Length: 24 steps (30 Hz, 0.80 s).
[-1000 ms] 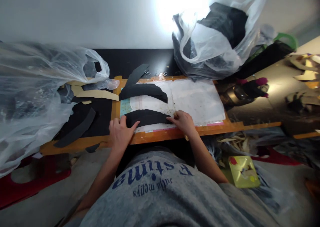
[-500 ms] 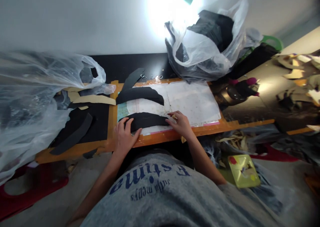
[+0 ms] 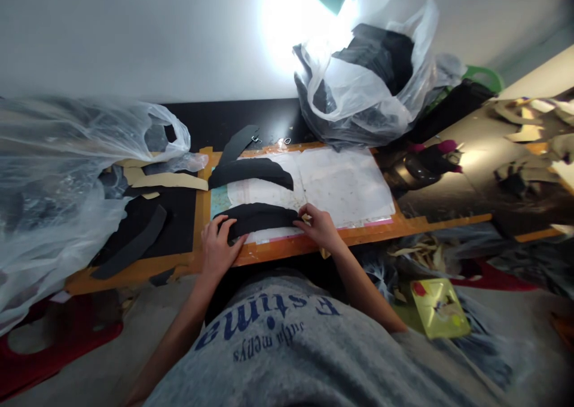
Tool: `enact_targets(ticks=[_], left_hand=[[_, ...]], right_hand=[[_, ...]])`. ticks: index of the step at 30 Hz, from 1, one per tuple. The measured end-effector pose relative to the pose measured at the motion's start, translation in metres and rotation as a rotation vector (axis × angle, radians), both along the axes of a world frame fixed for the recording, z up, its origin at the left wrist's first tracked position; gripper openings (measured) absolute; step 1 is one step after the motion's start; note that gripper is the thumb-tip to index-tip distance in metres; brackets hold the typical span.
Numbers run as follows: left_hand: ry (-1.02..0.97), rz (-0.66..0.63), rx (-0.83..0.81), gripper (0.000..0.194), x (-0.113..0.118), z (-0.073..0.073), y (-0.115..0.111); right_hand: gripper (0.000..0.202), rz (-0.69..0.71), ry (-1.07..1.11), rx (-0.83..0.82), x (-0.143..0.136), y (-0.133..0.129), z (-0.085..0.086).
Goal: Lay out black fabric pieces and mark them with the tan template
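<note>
A curved black strip of fabric or leather-like material (image 3: 262,220) lies on the white paper (image 3: 345,186) close to the table's front edge. My left hand (image 3: 219,245) grips its left end, the thumb at the near edge and the fingers over the far edge. At the right tip, my right hand (image 3: 317,225) pinches the strip between thumb and forefinger. A small tan scrap (image 3: 307,218) shows at the right fingers; whether it is held I cannot tell. Just beyond lies a second curved black strip (image 3: 251,171), overlapping a dark grey strap piece (image 3: 240,145).
A plastic bag of black pieces (image 3: 359,90) stands at the back right. Clear plastic (image 3: 54,186) covers the left side, beside tan strips (image 3: 170,180) and a dark strip (image 3: 134,245). Metal rings (image 3: 287,141) lie at the back. A yellow container (image 3: 439,308) sits below right.
My right hand has shifted slightly left and its fingers have closed in on the strip's right tip. My left hand stays at the left end, its thumb drawn slightly left.
</note>
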<state>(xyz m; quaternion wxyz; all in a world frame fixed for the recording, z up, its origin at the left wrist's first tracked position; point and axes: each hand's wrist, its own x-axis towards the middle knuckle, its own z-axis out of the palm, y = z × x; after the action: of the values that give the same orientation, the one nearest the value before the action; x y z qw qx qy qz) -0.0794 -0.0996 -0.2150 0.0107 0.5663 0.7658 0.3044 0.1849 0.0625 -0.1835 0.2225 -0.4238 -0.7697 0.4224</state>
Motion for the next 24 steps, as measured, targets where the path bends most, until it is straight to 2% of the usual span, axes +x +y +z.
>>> enact_targets(ticks=[4,7,9,11,15,18,21,24], left_hand=[[-0.134,-0.073,0.020,0.036,0.000,0.006,-0.001],[-0.157,-0.127,0.046,0.038,-0.005,0.013,0.000],[-0.106,-0.075,0.080,0.037,-0.018,0.018,0.000],[-0.018,0.060,0.094,0.038,-0.042,0.020,-0.004],[0.160,0.355,-0.035,0.054,-0.106,0.014,-0.028],[0.185,0.437,-0.194,0.064,-0.143,0.003,-0.050],[0.176,0.451,-0.255,0.064,-0.155,-0.004,-0.059],[0.166,0.403,-0.202,0.065,-0.144,0.001,-0.052]], right_hand=[[0.029,0.003,0.148,-0.163,0.006,0.000,0.005],[0.039,-0.058,0.241,-0.319,0.015,0.003,0.011],[0.040,-0.152,0.287,-0.388,0.029,0.010,0.016],[0.042,-0.282,0.321,-0.397,0.050,0.020,0.020],[0.046,-0.509,0.223,-0.242,0.108,0.044,0.020],[0.043,-0.607,-0.008,0.004,0.143,0.055,0.015],[0.040,-0.709,-0.139,0.178,0.151,0.057,0.011],[0.037,-0.686,-0.146,0.236,0.129,0.048,0.013]])
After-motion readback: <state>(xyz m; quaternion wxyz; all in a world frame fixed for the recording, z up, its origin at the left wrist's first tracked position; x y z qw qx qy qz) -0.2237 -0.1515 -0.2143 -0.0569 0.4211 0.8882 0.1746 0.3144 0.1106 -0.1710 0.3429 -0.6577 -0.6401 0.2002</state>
